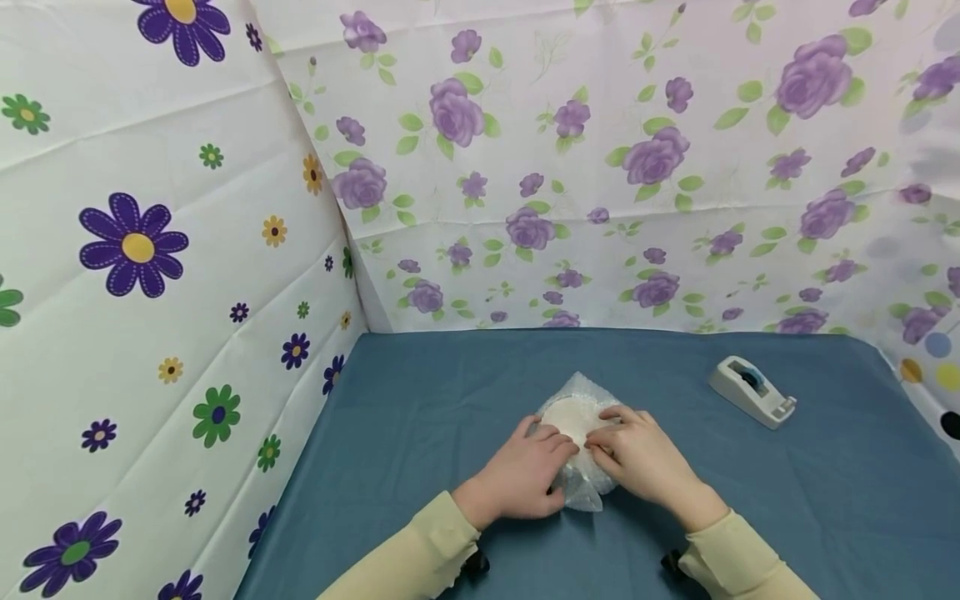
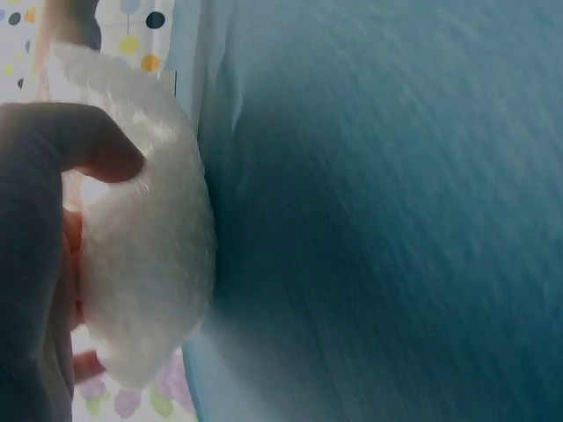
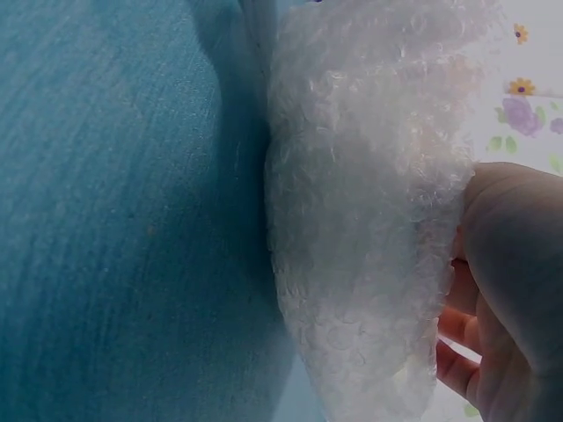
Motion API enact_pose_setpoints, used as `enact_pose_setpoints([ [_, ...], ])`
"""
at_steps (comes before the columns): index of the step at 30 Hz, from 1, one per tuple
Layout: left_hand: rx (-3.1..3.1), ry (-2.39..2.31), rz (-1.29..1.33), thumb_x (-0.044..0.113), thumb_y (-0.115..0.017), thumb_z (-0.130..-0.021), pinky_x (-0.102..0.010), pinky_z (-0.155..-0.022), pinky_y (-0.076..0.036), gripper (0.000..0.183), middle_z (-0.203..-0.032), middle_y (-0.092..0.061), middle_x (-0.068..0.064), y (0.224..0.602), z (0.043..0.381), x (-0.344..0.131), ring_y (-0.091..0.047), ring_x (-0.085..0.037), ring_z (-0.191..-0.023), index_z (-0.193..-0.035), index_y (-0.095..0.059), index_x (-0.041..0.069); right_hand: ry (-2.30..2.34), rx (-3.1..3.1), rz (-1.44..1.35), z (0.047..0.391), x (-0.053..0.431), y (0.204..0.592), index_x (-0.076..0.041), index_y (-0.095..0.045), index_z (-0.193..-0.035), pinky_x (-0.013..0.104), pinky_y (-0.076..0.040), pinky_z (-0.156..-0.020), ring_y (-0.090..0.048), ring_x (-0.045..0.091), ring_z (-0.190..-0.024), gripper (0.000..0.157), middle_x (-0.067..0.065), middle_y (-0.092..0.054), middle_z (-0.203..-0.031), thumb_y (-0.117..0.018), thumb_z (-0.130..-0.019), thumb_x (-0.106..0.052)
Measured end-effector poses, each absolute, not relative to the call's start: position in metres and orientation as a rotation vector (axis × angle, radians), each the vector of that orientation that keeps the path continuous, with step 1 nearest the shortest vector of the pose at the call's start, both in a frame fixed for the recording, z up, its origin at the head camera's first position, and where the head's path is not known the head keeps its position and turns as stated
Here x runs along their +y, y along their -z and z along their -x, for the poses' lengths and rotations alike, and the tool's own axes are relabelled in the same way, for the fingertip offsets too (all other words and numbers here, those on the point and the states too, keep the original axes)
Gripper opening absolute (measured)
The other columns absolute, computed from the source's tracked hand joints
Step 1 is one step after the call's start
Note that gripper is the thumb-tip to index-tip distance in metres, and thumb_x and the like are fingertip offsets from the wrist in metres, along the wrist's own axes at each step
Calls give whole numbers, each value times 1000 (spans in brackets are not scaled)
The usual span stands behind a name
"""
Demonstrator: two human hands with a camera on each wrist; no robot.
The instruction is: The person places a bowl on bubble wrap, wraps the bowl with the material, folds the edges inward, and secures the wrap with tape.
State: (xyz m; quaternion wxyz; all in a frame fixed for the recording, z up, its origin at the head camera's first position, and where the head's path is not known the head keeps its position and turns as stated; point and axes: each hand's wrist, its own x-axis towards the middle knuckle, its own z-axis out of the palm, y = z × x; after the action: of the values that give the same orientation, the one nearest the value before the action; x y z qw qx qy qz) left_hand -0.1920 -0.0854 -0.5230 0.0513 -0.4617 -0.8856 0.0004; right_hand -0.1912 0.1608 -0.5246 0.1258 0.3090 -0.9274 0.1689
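Note:
A round whitish thing (image 1: 573, 417) lies inside clear bubble wrap (image 1: 583, 498) on the blue cloth, at the front middle of the table. My left hand (image 1: 521, 473) holds the bundle from its left, fingers over the top and thumb low on the near side. In the left wrist view, that thumb (image 2: 114, 154) presses against the bubble wrap (image 2: 149, 264). From the right, my right hand (image 1: 641, 454) pinches the wrap on top of the bundle with curled fingers. The right wrist view has the bulging bubble wrap (image 3: 361, 202) beside the right hand's fingers (image 3: 457, 369).
A white tape dispenser (image 1: 752, 392) stands at the right, toward the back of the blue-covered table (image 1: 420, 400). Flower-printed sheets (image 1: 480, 200) hang behind the table and along its left side. Dark wrist straps (image 1: 475, 564) show under the sleeves.

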Motion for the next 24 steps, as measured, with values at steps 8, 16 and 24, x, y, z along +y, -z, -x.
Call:
enact_pose_setpoints([
  [8, -2663, -89, 1368, 34, -71, -89, -59, -119, -33, 51, -128, -66, 5, 525, 185, -77, -53, -16, -120, -138, -64, 21, -507, -2713, -903, 190, 162, 523, -23, -86, -108, 56, -50, -97, -62, 28, -127, 12, -10, -79, -106, -79, -99, -18],
  [16, -2683, -45, 1363, 34, -72, -90, -59, -120, -32, 53, -133, -66, 3, 525, 183, -75, -52, -17, -125, -140, -63, 20, -657, -2641, -881, 184, 176, 523, -19, -85, -114, 61, -50, -102, -62, 30, -130, 17, -4, -78, -120, -80, -98, -17],
  [24, -2692, -27, 1358, 30, -70, -90, -60, -120, -31, 53, -136, -65, 3, 527, 185, -77, -51, -18, -127, -141, -63, 20, -917, -2445, -583, 181, 223, 531, -19, -83, -117, 42, -57, -87, -68, 20, -114, 21, -2, -77, -118, -79, -99, -9],
])
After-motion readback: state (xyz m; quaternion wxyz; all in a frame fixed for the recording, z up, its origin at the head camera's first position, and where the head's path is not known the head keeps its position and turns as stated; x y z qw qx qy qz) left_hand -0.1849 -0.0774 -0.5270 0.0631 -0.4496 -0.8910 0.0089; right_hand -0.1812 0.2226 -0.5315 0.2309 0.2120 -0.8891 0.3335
